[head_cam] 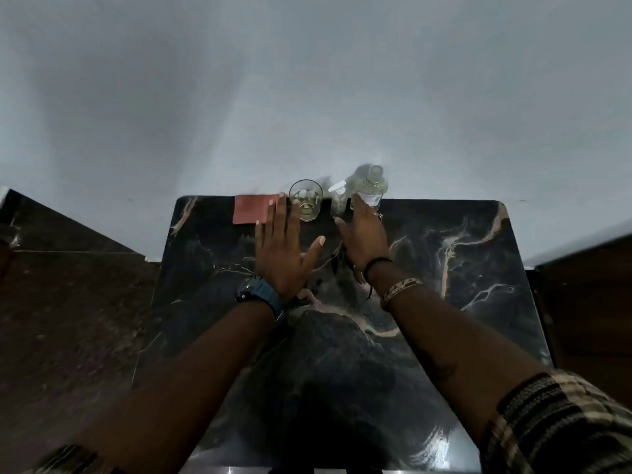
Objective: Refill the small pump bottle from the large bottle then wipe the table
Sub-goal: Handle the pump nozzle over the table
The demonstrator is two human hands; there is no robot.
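Dark marble table [444, 302] is sitting against a pale wall, and along its far edge the goods are lining up: pink cloth [249, 209] lying flat, a glass [306, 200] standing beside it, then the small pump bottle [338, 200] and the large bottle [371, 186] standing just beside each other. Both arms are reaching forward. Left hand [280, 248] is hovering with fingers straight and spread near the glass and cloth, gripping nothing. Right hand [364, 236] is stretching flat toward the bottles, fingers extended, nothing in its grasp.
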